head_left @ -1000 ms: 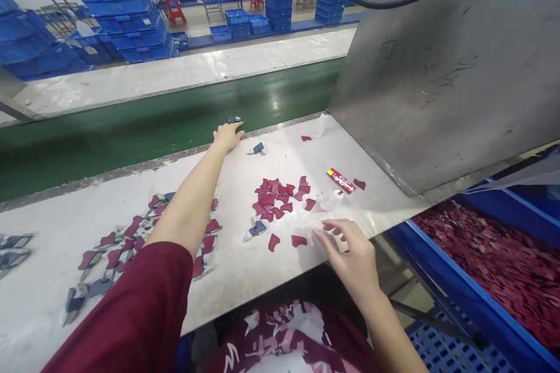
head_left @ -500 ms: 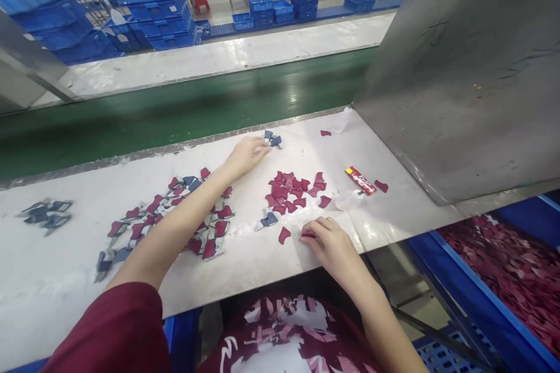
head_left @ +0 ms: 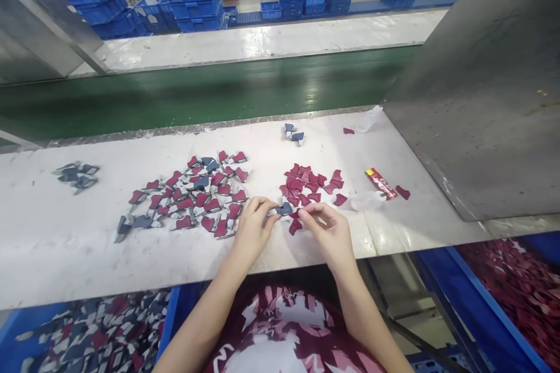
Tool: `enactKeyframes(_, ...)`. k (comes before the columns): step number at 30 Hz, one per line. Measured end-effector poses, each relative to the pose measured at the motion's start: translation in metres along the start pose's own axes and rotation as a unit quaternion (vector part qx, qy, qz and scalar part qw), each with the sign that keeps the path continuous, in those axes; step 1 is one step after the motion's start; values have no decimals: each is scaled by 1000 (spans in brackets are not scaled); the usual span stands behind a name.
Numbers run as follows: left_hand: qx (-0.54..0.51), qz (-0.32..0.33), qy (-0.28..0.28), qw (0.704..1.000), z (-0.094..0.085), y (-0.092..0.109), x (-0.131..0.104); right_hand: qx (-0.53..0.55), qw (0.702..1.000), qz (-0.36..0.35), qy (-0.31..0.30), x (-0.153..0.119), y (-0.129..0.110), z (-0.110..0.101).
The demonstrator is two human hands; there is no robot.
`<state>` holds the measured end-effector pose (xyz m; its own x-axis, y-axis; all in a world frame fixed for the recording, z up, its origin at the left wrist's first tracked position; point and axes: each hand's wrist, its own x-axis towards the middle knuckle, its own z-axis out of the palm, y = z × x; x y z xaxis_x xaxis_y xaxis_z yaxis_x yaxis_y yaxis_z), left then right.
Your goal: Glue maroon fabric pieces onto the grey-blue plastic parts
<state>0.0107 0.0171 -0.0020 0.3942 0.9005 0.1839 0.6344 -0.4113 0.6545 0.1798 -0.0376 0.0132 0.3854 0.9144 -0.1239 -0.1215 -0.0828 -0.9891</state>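
My left hand is closed in a pinch at the left end of a small blue-and-grey moulded piece. Facing it, my right hand pinches a small dark red piece, partly covered by the fingertips. The two pieces are close together just above the table; whether they touch I cannot tell. Just below lies a loose dark red piece. Behind the hands is a pile of dark red pieces. Left of my left hand spreads a larger group of red-and-grey pieces.
The white table also bears a few blue pieces at the back, grey-blue ones at far left, and a red wrapper. A metal panel rises at right. Blue bins of pieces stand below. A green belt runs behind.
My left hand has come back from the blue pieces at the rear to meet my right hand at the front. The view has shifted left, showing a bin at lower left.
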Motion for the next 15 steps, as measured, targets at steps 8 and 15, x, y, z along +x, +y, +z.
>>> enactKeyframes(8, -113, 4, 73, 991, -4, 28, -8, 15, 996, -56, 70, -6, -13, 18)
enactKeyframes(15, -170, -16, 81, 982, -8, 34, -14, -1, 995, -83, 55, -10, -20, 16)
